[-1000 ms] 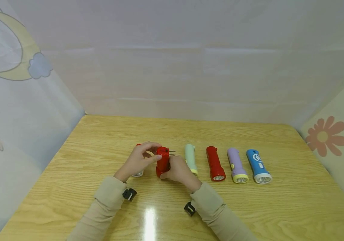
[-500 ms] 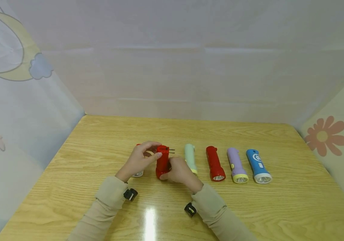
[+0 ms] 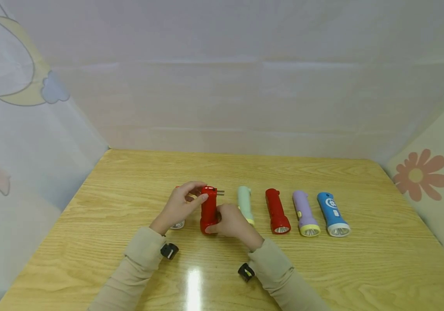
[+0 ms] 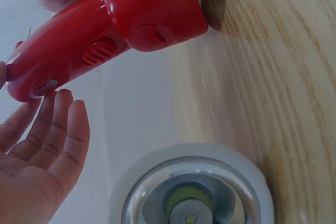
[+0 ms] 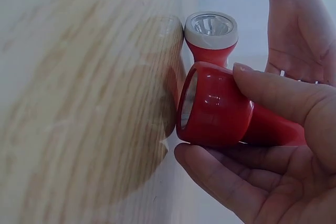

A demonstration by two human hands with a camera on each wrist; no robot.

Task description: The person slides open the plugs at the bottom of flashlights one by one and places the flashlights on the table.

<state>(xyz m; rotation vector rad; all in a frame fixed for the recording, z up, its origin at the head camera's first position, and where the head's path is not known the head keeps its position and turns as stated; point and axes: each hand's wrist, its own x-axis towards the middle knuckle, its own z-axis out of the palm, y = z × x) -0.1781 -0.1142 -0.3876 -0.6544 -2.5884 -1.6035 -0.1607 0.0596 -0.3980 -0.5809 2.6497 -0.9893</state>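
The red torch (image 3: 208, 212) is tipping in the person's grasp: compared with half a second ago, its top end is sitting slightly farther from the head camera and more of its body is showing. Its prongs (image 3: 220, 192) are pointing to the right, as before. The left hand (image 3: 179, 205) is pinching that top end, thumb on one side, fingertips on the other, the palm staying clear. The right hand (image 3: 231, 221) is gripping the wide head, thumb and fingers parted just enough to span it. The lens is facing down at the table (image 3: 322, 276) on a tilt; whether the rim is touching, I cannot tell. Just left, the red-and-white torch (image 5: 211, 53) is lying partly behind the left hand. To the right, the green torch (image 3: 244, 203), second red torch (image 3: 276, 208), purple torch (image 3: 303, 207) and blue torch (image 3: 329, 209) are keeping their places in a row.
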